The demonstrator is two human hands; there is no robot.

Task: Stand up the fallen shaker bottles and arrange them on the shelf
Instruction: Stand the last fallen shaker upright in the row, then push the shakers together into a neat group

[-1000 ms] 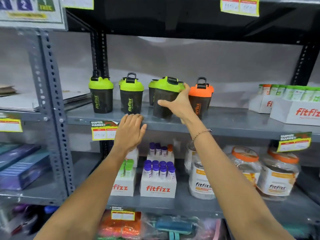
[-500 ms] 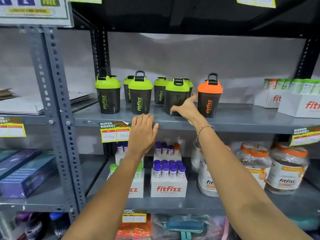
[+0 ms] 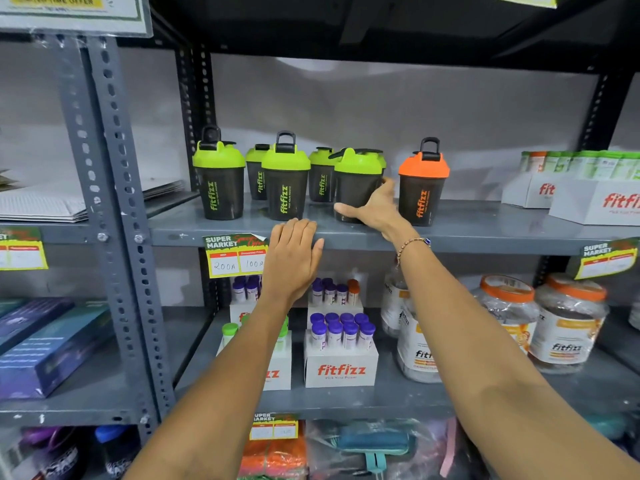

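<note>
Resting left hand (image 3: 292, 258) on shelf edge (image 3: 450, 242)

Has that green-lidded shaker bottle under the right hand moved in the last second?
Yes. The green-lidded dark shaker bottle leaned left a second ago; now it stands upright on the grey metal shelf, beside the orange-lidded shaker bottle, with the right hand at its base.

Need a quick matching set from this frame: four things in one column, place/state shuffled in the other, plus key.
Things:
1. orange-lid shaker
2. right hand
3. left hand
4. price tag

Places or states:
A. flat on the shelf's front edge
B. hangs below the shelf edge, left of the left hand
C. wrapped round the base of a green-lid shaker
D. upright, rightmost of the shakers

Pairs: 1-D, 2-C, 3-A, 4-B
</note>
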